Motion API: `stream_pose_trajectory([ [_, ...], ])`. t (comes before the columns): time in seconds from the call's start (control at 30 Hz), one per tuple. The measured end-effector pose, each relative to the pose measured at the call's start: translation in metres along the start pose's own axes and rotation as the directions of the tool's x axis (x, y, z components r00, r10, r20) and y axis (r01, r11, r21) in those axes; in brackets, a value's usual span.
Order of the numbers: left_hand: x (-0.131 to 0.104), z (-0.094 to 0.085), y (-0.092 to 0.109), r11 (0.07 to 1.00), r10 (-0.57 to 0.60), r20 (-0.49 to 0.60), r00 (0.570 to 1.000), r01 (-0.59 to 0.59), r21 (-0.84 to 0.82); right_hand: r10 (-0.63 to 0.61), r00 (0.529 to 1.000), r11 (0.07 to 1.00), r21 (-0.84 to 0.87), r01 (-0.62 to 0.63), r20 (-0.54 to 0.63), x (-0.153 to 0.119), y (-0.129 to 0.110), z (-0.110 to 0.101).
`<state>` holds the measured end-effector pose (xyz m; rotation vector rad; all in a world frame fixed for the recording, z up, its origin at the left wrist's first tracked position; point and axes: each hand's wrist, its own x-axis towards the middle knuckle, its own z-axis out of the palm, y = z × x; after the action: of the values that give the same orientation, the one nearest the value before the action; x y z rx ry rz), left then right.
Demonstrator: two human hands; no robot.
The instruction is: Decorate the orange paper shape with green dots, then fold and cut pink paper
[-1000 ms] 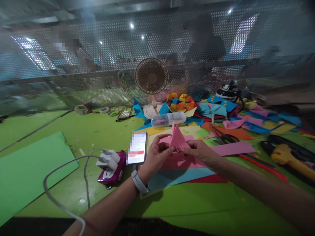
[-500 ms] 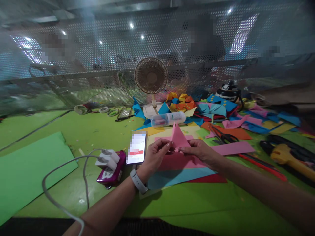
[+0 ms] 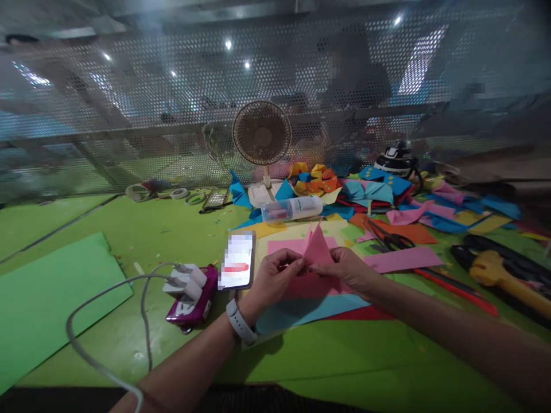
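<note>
A folded piece of pink paper (image 3: 319, 245) stands up between my two hands, its pointed top upward. My left hand (image 3: 275, 275) pinches its lower left side with thumb and fingers; a pale watch strap circles that wrist. From the other side, my right hand (image 3: 346, 268) grips the lower right edge, thumb in front. Both hands are just above stacked sheets: a flat pink sheet (image 3: 307, 288), a light blue sheet (image 3: 314, 311) and a red one (image 3: 365, 313). The fingertips hide the bottom of the folded paper.
Left of my hands lie a phone (image 3: 236, 261), a purple power bank (image 3: 196, 307) with white plugs and cable, and a green sheet (image 3: 64, 292). To the right are scissors (image 3: 394, 241), a pink strip (image 3: 404, 260) and a yellow-handled cutter (image 3: 495, 272). Behind stand a bottle (image 3: 293, 209) and fan (image 3: 262, 135).
The folded pink paper has turned slightly, its peak now tipping a little more to the right. Both hands keep hold of it, with small finger shifts. The camera view has drifted slightly.
</note>
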<state>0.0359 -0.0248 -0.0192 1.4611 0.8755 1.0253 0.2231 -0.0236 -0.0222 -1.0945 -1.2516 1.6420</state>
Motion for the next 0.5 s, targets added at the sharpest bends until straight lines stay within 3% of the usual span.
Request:
stream_pose_trajectory([
  [0.37, 0.001, -0.005, 0.011, 0.996, 0.071, -0.03, 0.997, -0.07, 0.05, -0.085, 0.996, 0.977, -0.196, 0.082, -0.005, -0.001, -0.014, -0.004],
  [0.5, 0.003, -0.01, 0.016, 0.995, 0.096, -0.101, 0.99, -0.091, 0.045, -0.119, 0.992, 0.962, -0.245, 0.123, 0.033, 0.001, -0.02, -0.01],
])
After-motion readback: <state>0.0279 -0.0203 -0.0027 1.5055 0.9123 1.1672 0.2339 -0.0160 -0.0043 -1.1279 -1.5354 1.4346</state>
